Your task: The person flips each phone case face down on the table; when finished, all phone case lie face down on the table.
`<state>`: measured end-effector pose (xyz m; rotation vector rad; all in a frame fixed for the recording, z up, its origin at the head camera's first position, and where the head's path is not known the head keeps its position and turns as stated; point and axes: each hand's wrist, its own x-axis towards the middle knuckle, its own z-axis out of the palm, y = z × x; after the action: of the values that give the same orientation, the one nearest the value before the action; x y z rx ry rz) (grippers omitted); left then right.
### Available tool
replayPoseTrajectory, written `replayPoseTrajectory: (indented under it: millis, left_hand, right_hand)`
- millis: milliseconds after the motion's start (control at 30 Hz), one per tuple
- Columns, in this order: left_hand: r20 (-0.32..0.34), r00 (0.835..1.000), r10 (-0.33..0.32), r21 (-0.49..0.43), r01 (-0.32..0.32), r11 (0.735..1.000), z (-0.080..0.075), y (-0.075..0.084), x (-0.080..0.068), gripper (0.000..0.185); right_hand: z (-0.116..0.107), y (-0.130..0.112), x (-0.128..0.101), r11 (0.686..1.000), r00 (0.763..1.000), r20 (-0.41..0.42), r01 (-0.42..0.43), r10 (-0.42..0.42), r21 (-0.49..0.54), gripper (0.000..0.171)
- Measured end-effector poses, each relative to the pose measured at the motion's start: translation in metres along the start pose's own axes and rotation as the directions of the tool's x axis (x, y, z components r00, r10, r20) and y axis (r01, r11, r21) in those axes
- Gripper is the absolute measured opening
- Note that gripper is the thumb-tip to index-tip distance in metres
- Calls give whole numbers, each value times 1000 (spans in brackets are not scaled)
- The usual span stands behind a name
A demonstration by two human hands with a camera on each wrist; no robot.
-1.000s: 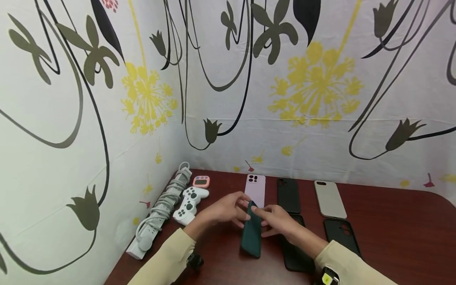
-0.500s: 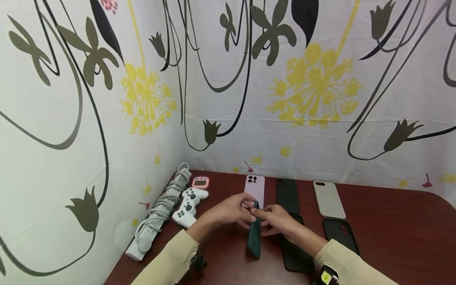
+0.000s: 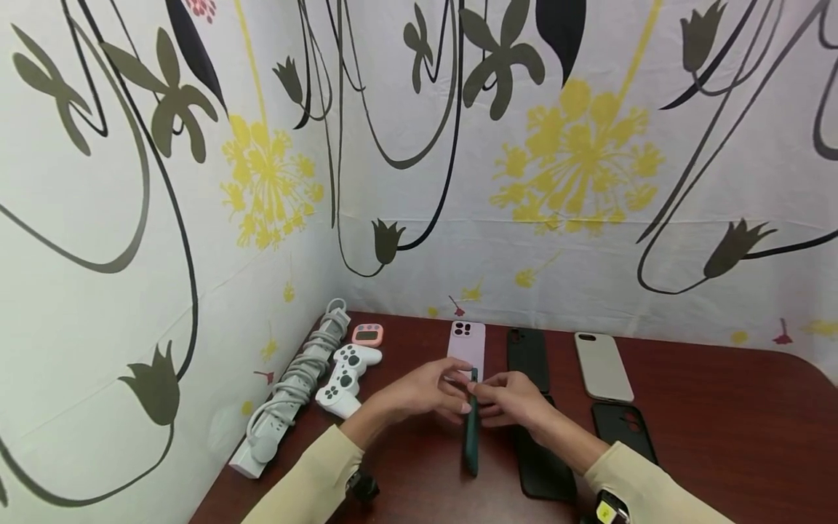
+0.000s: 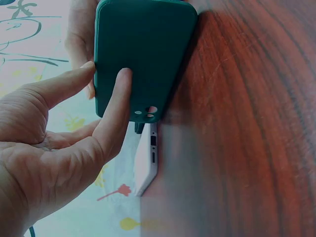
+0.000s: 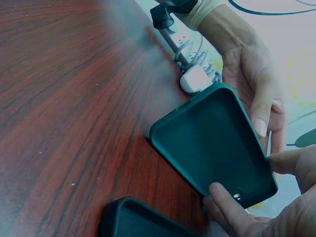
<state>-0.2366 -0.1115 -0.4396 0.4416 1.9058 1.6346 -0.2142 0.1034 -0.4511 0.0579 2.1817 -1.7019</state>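
Note:
A dark green phone case (image 3: 471, 434) stands on its long edge on the dark wood table (image 3: 720, 422), seen edge-on in the head view. Both hands hold its far end. My left hand (image 3: 428, 390) presses fingers on the case's outer back (image 4: 143, 54). My right hand (image 3: 509, 399) pinches the rim beside the hollow inside (image 5: 212, 143), thumb at the camera cutout. A pink phone (image 3: 467, 345) lies just beyond the hands; its lower edge (image 4: 149, 163) shows under the case.
Black cases (image 3: 527, 359) (image 3: 541, 467) (image 3: 623, 431) and a beige case (image 3: 603, 367) lie to the right. At the left wall sit a white game controller (image 3: 348, 371), a pink timer (image 3: 367, 335) and a white power strip with coiled cable (image 3: 288, 393). Patterned sheets back the table.
The green case has turned from tilted with its back showing to standing on its edge. Both hands stayed on its far end.

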Motion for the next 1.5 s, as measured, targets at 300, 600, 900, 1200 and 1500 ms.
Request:
replayPoseTrajectory:
  millis: [300,600,900,1200,1500]
  left_hand:
    - [12,1000,-25,-31,26,999,3,-16,-3,59]
    - [-14,999,-49,-4,49,999,12,-15,4,60]
    - [-22,999,-47,-36,47,998,22,-18,2,65]
    - [-113,990,-82,-44,78,996,27,-18,-1,59]
    - [-141,986,-85,-45,79,996,26,-19,-3,78]
  right_hand:
    - [3,5,-3,997,998,3,60,-60,52,51]
    - [-1,9,-11,993,997,-55,55,-50,103,40]
    - [-4,10,-14,981,997,-79,37,-22,191,34]
    - [-10,10,-18,968,999,-22,32,-27,248,35]
    - [-10,10,-18,958,999,-32,4,5,288,41]
